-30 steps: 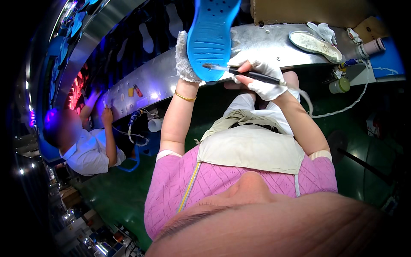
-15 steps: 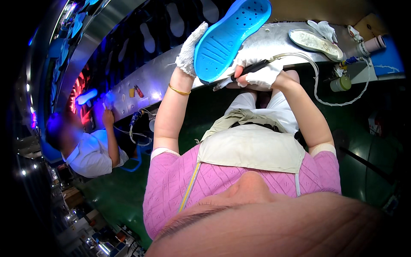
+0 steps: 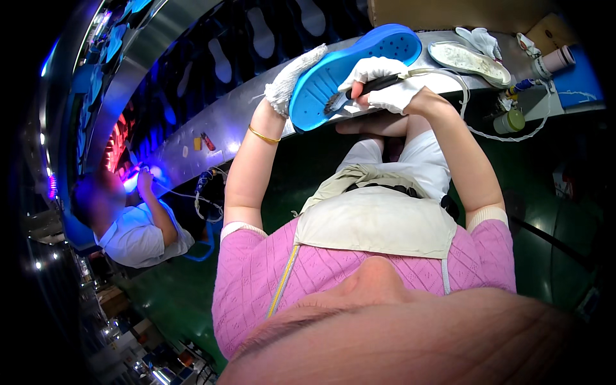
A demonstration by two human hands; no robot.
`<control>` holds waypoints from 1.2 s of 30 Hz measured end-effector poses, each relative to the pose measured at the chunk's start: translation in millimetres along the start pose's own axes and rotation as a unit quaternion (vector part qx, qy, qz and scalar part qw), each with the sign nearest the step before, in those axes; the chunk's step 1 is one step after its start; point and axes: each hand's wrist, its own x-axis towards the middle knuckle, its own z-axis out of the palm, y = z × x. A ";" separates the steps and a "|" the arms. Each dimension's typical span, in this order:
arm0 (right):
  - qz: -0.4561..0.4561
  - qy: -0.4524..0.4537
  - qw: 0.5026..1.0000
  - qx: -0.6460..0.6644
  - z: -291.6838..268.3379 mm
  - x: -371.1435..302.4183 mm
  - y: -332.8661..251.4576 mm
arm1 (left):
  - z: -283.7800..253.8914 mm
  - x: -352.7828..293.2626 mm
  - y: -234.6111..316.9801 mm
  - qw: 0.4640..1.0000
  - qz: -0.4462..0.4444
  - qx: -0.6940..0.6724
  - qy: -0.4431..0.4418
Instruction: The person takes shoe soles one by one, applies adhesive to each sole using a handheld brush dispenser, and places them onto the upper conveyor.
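Note:
A bright blue shoe sole [image 3: 346, 59] with small holes and grooves is tilted above the bench edge. Gloved in white, my left hand [image 3: 292, 78] is closed on its left side; the fingertips behind it are hidden. My right hand [image 3: 388, 86], in a white glove with bare fingertips, grips a black-handled brush [image 3: 380, 85]. The brush's pale bristles touch the sole's surface near the heel end. From the handle's rear a clear hose [image 3: 443, 72] runs off to the right.
On the metal bench [image 3: 234, 119] to the right lie a whitish sole [image 3: 468, 63] and a crumpled white glove [image 3: 480, 42]. A greenish jar [image 3: 509, 122] hangs by the hose. Dark racks with soles [image 3: 262, 35] stand beyond the bench. A co-worker [image 3: 135, 224] sits at far left.
The brush in my right hand has moved up from the sole's lower edge onto its face. The sole has come lower and tilted more. The co-worker's hand has shifted left.

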 end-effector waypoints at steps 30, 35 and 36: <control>-0.270 0.138 0.953 -0.015 67.5 -15.3 -29.5 | -8.3 9.4 -65.3 0.940 0.221 -0.241 -0.099; 0.090 0.125 0.979 0.136 21.2 1.2 -18.6 | -2.6 -16.4 -68.7 0.939 0.168 -0.273 -0.127; 0.093 0.122 0.983 0.103 9.9 7.0 -13.0 | 0.0 -18.6 -69.7 0.937 0.155 -0.275 -0.149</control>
